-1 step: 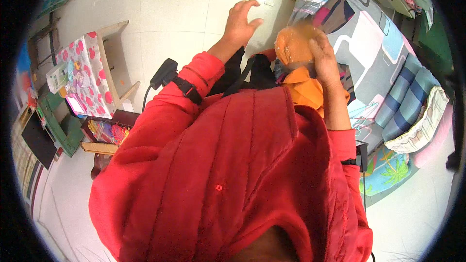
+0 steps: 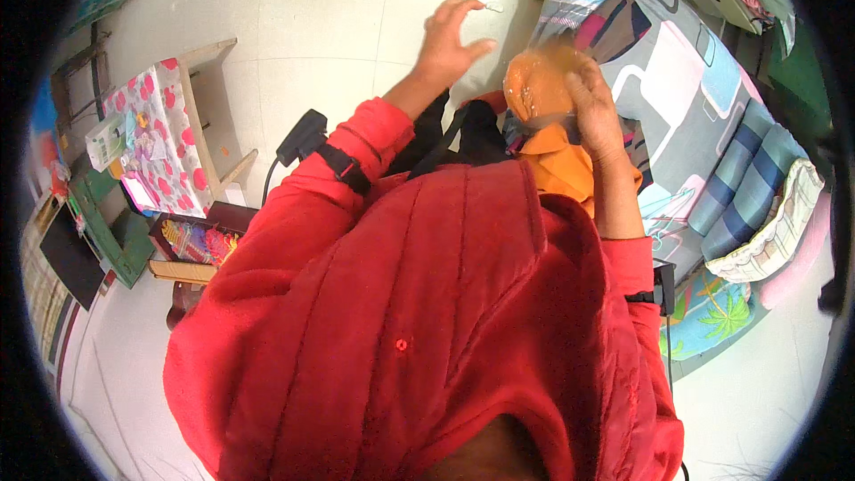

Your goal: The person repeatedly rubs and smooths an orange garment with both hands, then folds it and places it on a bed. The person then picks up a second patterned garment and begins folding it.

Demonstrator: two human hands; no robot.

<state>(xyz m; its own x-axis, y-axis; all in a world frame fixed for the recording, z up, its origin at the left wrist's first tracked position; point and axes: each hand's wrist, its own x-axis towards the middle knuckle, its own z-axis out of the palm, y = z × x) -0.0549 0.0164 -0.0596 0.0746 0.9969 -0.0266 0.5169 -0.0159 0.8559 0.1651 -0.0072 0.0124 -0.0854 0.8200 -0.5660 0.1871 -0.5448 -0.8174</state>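
My right hand (image 2: 595, 107) is closed on the right edge of a rounded orange cloth item (image 2: 533, 85). White specks dot its surface, and a blurred brownish part stands at its top. Whether it is a hat or part of a garment I cannot tell. Just below it, smooth orange cloth (image 2: 561, 158) hangs down by my lap. My left hand (image 2: 448, 43) is raised over the floor to the left of the orange item, apart from it. Its fingers are curved and its thumb sticks out, with nothing held.
A bed with a grey patterned sheet (image 2: 670, 138) lies to my right, bearing a dark and pink cloth (image 2: 614, 25) and folded blue blankets (image 2: 746, 180). On the left stands a small table (image 2: 183, 156) with a spotted cover. Near it sits a box of colourful yarn (image 2: 198, 239).
My left hand has shifted slightly to the right, its thumb reaching nearer the orange item. My right hand and the orange item look almost unmoved.
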